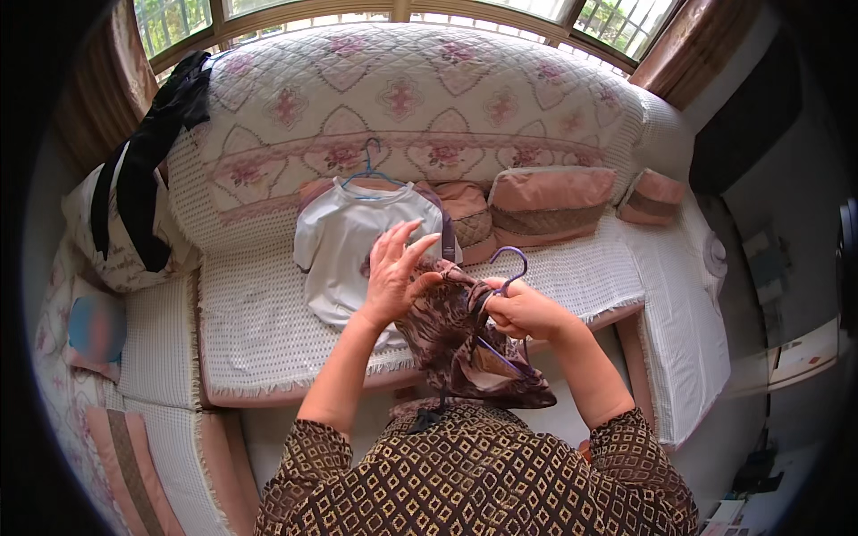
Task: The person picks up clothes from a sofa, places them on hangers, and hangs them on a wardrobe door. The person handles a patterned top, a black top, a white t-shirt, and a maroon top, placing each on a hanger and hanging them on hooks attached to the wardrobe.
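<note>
A: Hands first. What is each one doing?

B: The right hand (523, 308) is closed around the neck of a purple hanger (509, 268), just under its curved hook, and it also pinches the top of a brown and mauve patterned garment of thin, silky-looking cloth (465, 344). The left hand (393, 272) is spread wide, fingers (404, 237) splayed upward, its palm and thumb touching the upper edge of that same garment.

A: So where does the garment hang?

B: Between the two hands and below them, draped in loose folds down toward the person's chest. The hanger's lower bars run under the right hand, partly wrapped in the cloth. Whether the garment sits fully on the hanger, I cannot tell.

A: What lies beyond the hands?

B: Just behind the left hand, a small white short-sleeved shirt on a blue wire hanger (344, 241) lies flat on a white textured cover with fringed edges (250, 322). Behind the right hand, a row of pink and tan padded cushions (550, 201) rests against a quilted cream backrest with pink flower patterns (402, 98).

A: And further off?

B: Far to the left of the left hand, a black garment (147, 170) trails over the corner of the backrest and down across a pale bundle. The person's sleeves carry a brown and cream diamond print (474, 482).
</note>
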Tool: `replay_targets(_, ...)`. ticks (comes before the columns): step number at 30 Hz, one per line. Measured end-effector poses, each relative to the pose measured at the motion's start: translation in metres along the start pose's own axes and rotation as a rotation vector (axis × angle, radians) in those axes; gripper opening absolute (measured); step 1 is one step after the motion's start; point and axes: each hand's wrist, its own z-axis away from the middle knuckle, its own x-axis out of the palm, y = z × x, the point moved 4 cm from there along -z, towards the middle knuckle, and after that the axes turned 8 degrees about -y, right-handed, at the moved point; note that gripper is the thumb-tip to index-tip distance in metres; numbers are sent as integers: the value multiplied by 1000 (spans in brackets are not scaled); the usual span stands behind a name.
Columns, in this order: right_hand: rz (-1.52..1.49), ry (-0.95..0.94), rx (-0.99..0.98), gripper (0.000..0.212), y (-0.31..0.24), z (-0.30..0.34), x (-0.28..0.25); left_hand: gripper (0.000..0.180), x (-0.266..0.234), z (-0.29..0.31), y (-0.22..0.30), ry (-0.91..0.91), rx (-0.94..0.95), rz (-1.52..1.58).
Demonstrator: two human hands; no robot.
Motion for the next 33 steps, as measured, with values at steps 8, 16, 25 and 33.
replay_targets(8,304,41,-94,28,-20,20,2,11,-8,9,-37,-183,-99,202)
replay_targets(16,530,140,-287,23,-52,41,-14,11,-63,8,-36,-33,-195,-250)
replay_targets(25,726,195,-444,20,-110,54,-6,20,-46,-15,23,-190,96,-354)
replay_targets(33,786,226,-460,17,-139,71,-9,17,-70,-32,50,-119,63,-402)
